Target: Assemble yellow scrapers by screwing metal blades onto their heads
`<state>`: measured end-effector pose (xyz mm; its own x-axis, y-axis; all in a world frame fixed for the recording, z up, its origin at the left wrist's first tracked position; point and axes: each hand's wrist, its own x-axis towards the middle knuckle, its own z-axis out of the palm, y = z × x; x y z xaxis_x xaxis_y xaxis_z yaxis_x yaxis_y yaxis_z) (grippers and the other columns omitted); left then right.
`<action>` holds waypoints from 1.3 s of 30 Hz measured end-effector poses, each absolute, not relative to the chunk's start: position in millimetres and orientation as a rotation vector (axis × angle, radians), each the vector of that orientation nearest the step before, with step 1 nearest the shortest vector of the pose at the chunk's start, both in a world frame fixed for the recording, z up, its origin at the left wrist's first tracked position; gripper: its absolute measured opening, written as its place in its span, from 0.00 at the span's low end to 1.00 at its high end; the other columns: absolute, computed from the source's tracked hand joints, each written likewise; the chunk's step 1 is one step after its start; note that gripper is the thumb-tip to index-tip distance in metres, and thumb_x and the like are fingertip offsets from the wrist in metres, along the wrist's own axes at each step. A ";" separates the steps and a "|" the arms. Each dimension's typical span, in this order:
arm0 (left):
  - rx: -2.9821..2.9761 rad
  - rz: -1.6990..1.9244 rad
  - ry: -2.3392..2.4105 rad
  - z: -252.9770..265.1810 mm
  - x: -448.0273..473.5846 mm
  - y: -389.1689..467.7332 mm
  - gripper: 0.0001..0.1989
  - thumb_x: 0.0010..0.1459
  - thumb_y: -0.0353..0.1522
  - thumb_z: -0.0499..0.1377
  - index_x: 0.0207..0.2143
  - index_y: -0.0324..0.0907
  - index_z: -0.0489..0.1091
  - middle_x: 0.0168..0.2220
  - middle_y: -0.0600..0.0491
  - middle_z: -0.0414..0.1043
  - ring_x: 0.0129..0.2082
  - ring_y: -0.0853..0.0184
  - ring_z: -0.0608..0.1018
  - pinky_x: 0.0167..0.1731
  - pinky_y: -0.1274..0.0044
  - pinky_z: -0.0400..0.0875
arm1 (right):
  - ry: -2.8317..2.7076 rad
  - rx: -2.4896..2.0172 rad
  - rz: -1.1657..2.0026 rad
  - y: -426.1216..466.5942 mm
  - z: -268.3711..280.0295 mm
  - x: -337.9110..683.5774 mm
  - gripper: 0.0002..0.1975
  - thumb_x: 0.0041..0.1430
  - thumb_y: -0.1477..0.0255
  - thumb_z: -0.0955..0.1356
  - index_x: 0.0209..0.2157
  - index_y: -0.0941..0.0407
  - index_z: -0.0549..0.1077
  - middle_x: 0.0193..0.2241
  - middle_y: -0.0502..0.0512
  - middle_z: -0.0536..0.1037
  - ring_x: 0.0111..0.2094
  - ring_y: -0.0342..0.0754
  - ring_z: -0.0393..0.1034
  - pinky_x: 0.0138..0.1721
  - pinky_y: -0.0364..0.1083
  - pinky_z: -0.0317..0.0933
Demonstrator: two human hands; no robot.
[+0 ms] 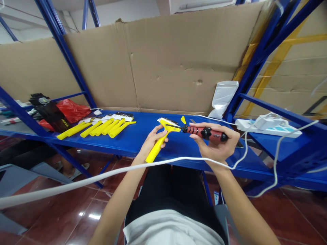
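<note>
A yellow scraper (pixel 156 149) is gripped in my left hand (pixel 153 137), its handle pointing down toward me and its wide head up. My right hand (pixel 221 143) is wrapped round a red and black screwdriver (pixel 208 133), held nearly level. The screwdriver's dark shaft reaches left to the scraper's head, where its tip appears to touch. A white and black piece (pixel 168 121) shows just behind the head; I cannot tell whether it is attached. Beyond it a small yellow piece (pixel 183 119) lies on the blue shelf table (pixel 143 129).
Several yellow scrapers (pixel 95 128) lie in a row at the left, beside a black box (pixel 49 114) and a red plastic bag (pixel 73 110). A white cable (pixel 102 177) crosses in front of my arms. At the right are a power strip (pixel 270 127) and a white packet (pixel 224 97).
</note>
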<state>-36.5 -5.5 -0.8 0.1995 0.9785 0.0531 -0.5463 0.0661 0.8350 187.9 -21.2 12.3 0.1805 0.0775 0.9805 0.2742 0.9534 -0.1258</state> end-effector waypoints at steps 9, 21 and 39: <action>0.950 1.260 0.629 -6.6 -38.2 -3.4 0.35 0.52 0.35 0.83 0.58 0.43 0.74 0.39 0.52 0.80 0.27 0.71 0.82 0.18 0.85 0.66 | -1.314 -0.351 -0.196 -19.6 14.8 189.9 0.32 0.56 0.58 0.87 0.53 0.47 0.71 0.40 0.52 0.87 0.38 0.61 0.90 0.46 0.64 0.86; 0.844 1.262 0.611 0.0 -35.8 -7.2 0.35 0.50 0.31 0.82 0.57 0.43 0.72 0.44 0.51 0.80 0.26 0.74 0.80 0.16 0.87 0.64 | -1.407 -0.345 -0.150 -16.5 11.3 198.4 0.32 0.59 0.61 0.86 0.57 0.46 0.70 0.44 0.53 0.88 0.43 0.61 0.90 0.49 0.65 0.86; 0.774 1.206 0.568 3.5 -37.3 -9.2 0.27 0.58 0.27 0.77 0.57 0.42 0.73 0.47 0.49 0.80 0.26 0.76 0.79 0.16 0.89 0.64 | -1.487 -0.254 -0.159 -10.6 8.5 199.6 0.35 0.57 0.65 0.87 0.58 0.46 0.70 0.48 0.54 0.89 0.48 0.62 0.90 0.51 0.66 0.86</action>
